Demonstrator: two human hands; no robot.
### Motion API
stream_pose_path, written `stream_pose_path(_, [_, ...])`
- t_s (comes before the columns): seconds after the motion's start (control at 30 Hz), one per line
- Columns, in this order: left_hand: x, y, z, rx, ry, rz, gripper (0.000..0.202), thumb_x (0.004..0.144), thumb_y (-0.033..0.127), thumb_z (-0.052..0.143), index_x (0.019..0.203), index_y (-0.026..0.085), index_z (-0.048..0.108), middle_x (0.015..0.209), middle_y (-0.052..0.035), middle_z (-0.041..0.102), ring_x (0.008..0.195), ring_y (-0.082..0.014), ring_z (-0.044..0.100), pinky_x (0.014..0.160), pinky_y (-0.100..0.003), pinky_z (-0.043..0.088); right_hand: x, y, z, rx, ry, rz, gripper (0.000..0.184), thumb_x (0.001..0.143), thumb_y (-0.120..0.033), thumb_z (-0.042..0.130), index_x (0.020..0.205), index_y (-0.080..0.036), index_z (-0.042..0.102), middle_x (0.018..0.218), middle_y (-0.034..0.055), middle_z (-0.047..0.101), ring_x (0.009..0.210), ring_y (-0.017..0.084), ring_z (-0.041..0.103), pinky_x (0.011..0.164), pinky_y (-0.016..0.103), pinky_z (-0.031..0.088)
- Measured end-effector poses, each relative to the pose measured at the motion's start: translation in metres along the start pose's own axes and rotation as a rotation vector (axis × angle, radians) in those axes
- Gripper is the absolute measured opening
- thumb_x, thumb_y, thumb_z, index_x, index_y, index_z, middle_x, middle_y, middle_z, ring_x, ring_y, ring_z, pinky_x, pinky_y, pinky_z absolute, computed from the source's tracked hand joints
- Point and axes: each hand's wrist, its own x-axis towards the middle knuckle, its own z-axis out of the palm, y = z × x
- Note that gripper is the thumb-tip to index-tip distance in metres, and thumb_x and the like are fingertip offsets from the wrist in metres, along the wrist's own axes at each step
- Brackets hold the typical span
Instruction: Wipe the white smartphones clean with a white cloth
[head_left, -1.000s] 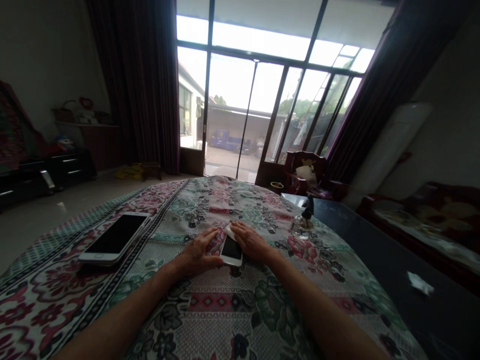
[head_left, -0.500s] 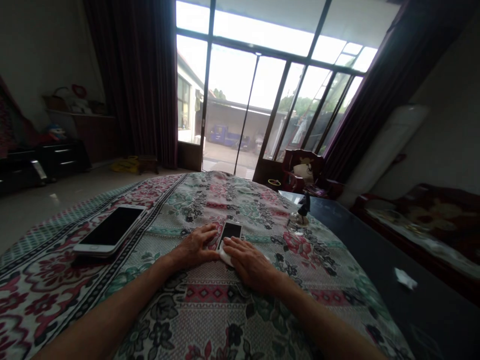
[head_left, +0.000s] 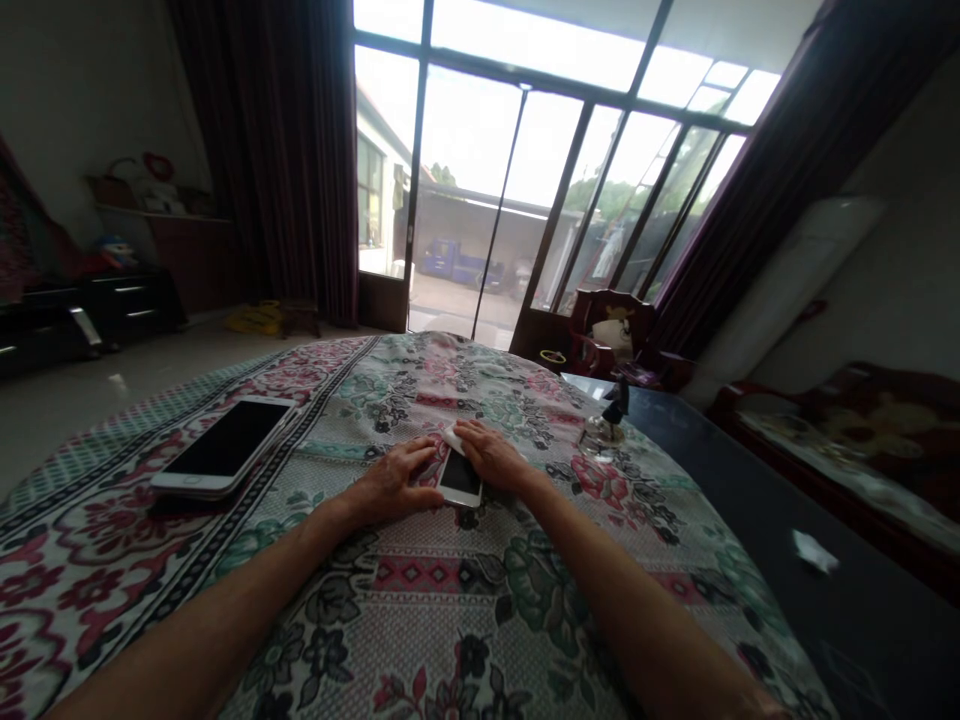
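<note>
A small white-framed smartphone [head_left: 460, 480] with a dark screen lies face up on the patterned tablecloth [head_left: 420, 640]. My left hand [head_left: 397, 480] steadies it along its left edge, the thumb at the lower corner and the fingers bent toward the upper side. A folded white wipe [head_left: 452, 438] is pressed under the fingers of my right hand [head_left: 491, 455], at the phone's top end. Most of the wipe is hidden by those fingers; whether it is tissue or cloth I cannot tell.
To the left lies a larger white phone [head_left: 229, 447]. A clear glass item with a black top [head_left: 606, 425] stands at the right. Beyond the tablecloth, a dark table [head_left: 720, 500] carries a crumpled white piece [head_left: 814, 551]. Chairs and glass doors are farther back.
My right hand has slid the wipe from the phone's near end up to its far end, uncovering the lower screen. My left hand stays at the left edge.
</note>
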Motion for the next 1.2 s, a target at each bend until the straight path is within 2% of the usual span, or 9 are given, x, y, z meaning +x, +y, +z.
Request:
stream_pose_path(0.17, [0.0,0.001,-0.001,0.005,-0.006,0.008,0.067,0.076,0.049,0.066,0.13,0.013,0.054,0.146,-0.0163,0.043,0.135,-0.0318,0.039,0.112,-0.043,0.032,-0.013,0.0,0.001,-0.004,0.018,0.036,0.04,0.098,-0.024,0.033,0.135,-0.02,0.048,0.146,0.0091,0.043,0.139,0.023,0.033,0.112,0.047,0.03])
stream_pose_path(0.37, [-0.001,0.003,0.001,0.017,0.014,0.011,0.065,0.072,0.047,0.069,0.127,0.014,0.056,0.144,-0.0159,0.046,0.133,-0.0321,0.042,0.111,-0.045,0.034,-0.053,-0.039,-0.009,-0.018,-0.033,-0.124,0.04,0.098,-0.025,0.034,0.136,-0.021,0.047,0.146,0.0069,0.044,0.137,0.022,0.034,0.111,0.045,0.031])
stream_pose_path(0.5, [-0.001,0.004,0.002,0.026,0.018,0.012,0.064,0.073,0.045,0.069,0.126,0.012,0.056,0.143,-0.0183,0.046,0.132,-0.0316,0.043,0.11,-0.045,0.035,-0.063,-0.057,-0.014,-0.003,-0.052,-0.138,0.039,0.1,-0.027,0.033,0.135,-0.024,0.048,0.147,0.0041,0.043,0.137,0.023,0.034,0.109,0.045,0.033])
stream_pose_path(0.63, [-0.001,0.004,0.0,0.023,0.015,0.014,0.064,0.072,0.045,0.07,0.126,0.011,0.057,0.143,-0.0187,0.046,0.132,-0.0326,0.042,0.11,-0.046,0.034,-0.055,-0.043,-0.012,0.029,-0.022,-0.092,0.039,0.098,-0.025,0.034,0.135,-0.024,0.049,0.146,0.0044,0.044,0.138,0.022,0.034,0.111,0.046,0.032])
stream_pose_path(0.8, [0.0,0.003,0.0,0.005,0.0,0.003,0.065,0.073,0.044,0.07,0.127,0.011,0.056,0.144,-0.0195,0.045,0.133,-0.0332,0.041,0.111,-0.047,0.034,-0.044,-0.011,-0.006,0.028,0.043,0.048,0.042,0.098,-0.025,0.032,0.135,-0.018,0.049,0.147,0.0093,0.043,0.139,0.023,0.032,0.113,0.047,0.028])
stream_pose_path(0.9, [-0.001,0.002,0.0,-0.003,0.025,0.017,0.061,0.073,0.043,0.069,0.126,0.014,0.058,0.143,-0.0176,0.047,0.132,-0.0333,0.043,0.11,-0.048,0.035,-0.045,-0.003,-0.004,0.005,0.061,0.121,0.043,0.098,-0.026,0.031,0.137,-0.017,0.048,0.148,0.0102,0.041,0.139,0.025,0.031,0.112,0.049,0.029])
stream_pose_path(1.1, [-0.002,0.006,-0.002,0.015,0.029,0.086,0.041,0.076,0.038,0.067,0.115,0.025,0.066,0.136,-0.0074,0.055,0.128,-0.0298,0.047,0.107,-0.047,0.038,-0.048,-0.014,-0.009,-0.059,0.044,0.14,0.041,0.097,-0.025,0.034,0.133,-0.021,0.051,0.146,0.0085,0.043,0.138,0.026,0.032,0.111,0.05,0.028])
stream_pose_path(1.2, [-0.002,0.009,-0.004,0.03,0.02,0.075,0.044,0.074,0.039,0.069,0.116,0.024,0.066,0.136,-0.0077,0.055,0.127,-0.0297,0.048,0.107,-0.045,0.038,-0.047,-0.025,-0.011,-0.102,0.075,0.084,0.035,0.097,-0.028,0.037,0.124,-0.02,0.057,0.144,0.0096,0.045,0.134,0.028,0.035,0.11,0.049,0.029])
